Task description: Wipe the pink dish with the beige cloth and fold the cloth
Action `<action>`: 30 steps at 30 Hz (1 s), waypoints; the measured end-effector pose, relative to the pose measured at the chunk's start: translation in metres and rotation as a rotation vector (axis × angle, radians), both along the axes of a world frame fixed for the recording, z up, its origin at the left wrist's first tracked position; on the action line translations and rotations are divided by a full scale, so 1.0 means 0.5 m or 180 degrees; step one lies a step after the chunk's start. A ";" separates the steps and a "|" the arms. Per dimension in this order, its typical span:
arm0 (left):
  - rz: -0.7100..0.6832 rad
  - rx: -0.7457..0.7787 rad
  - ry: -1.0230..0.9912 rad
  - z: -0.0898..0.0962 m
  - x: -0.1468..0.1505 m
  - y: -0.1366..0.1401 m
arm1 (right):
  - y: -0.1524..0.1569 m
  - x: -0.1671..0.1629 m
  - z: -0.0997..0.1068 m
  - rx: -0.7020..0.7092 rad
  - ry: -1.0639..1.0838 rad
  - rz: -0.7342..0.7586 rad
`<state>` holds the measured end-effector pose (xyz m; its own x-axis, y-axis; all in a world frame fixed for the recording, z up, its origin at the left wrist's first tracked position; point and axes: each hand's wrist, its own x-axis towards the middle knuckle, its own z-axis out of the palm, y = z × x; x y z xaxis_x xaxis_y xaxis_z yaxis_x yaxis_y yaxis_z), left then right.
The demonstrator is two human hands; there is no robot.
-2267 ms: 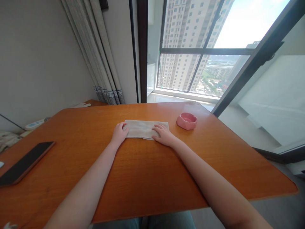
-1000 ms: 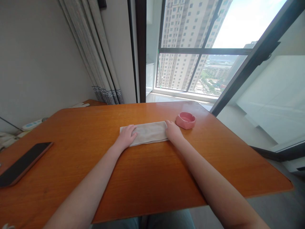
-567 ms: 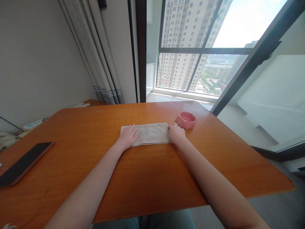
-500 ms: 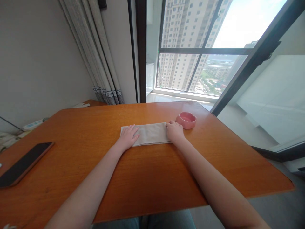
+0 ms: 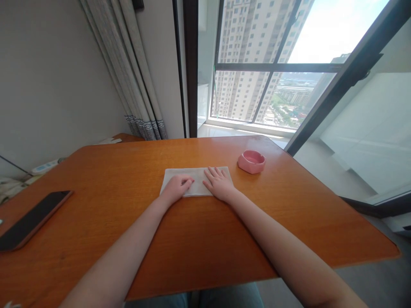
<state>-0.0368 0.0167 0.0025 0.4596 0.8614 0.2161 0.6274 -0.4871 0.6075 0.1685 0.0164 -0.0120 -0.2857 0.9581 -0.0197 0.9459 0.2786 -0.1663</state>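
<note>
My left grip (image 5: 176, 187) and right grip (image 5: 220, 185) rest on a pale cloth (image 5: 198, 174) on the counter (image 5: 199, 244).
My right grip lies flat with its fingers spread over the right part of the cloth, hiding some of its near edge; my left is curled over the left part, thumb close to the fingertips, and I cannot tell whether a fold is pinched there, since my own knuckles cover it. The pink dish (image 5: 251, 162) sits in full view to the right, near the cloth but apart; its floor is only partly visible. Far left, a dark flat slab (image 5: 34, 220) is cut off by the border, and a pale scrap (image 5: 12, 304) at bottom left is too cropped to name.
</note>
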 end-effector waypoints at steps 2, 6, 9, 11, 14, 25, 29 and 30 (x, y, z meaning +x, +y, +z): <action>0.0822 0.0285 0.0280 -0.001 -0.017 0.011 | 0.001 0.003 0.001 -0.0006 0.0001 -0.0199; 0.1900 0.0535 0.1287 -0.002 -0.042 0.019 | 0.002 0.011 0.006 -0.0018 0.0061 -0.0613; 0.2108 0.0303 0.1664 -0.002 -0.050 0.020 | 0.004 0.015 0.007 -0.0039 0.0081 -0.0698; 0.2064 0.0166 0.1741 -0.001 -0.049 0.020 | 0.005 0.015 0.006 -0.0026 0.0083 -0.0723; 0.1921 0.0150 0.1647 -0.001 -0.043 0.020 | 0.007 0.015 0.003 -0.0002 0.0076 -0.0736; 0.2738 0.0075 -0.2224 -0.018 -0.069 0.061 | 0.010 0.018 0.021 0.0637 0.0807 -0.0108; 0.3301 0.0279 -0.2797 -0.004 -0.086 0.065 | 0.007 0.014 0.018 0.0518 0.0964 0.0538; 0.3302 0.0398 -0.2823 0.002 -0.082 0.059 | 0.006 0.013 0.017 0.0492 0.0972 0.0654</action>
<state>-0.0779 0.0462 0.0034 -0.7103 0.6754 0.1980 0.1617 -0.1172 0.9799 0.1753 0.0195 -0.0035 -0.4422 0.8654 0.2359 0.7813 0.5008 -0.3726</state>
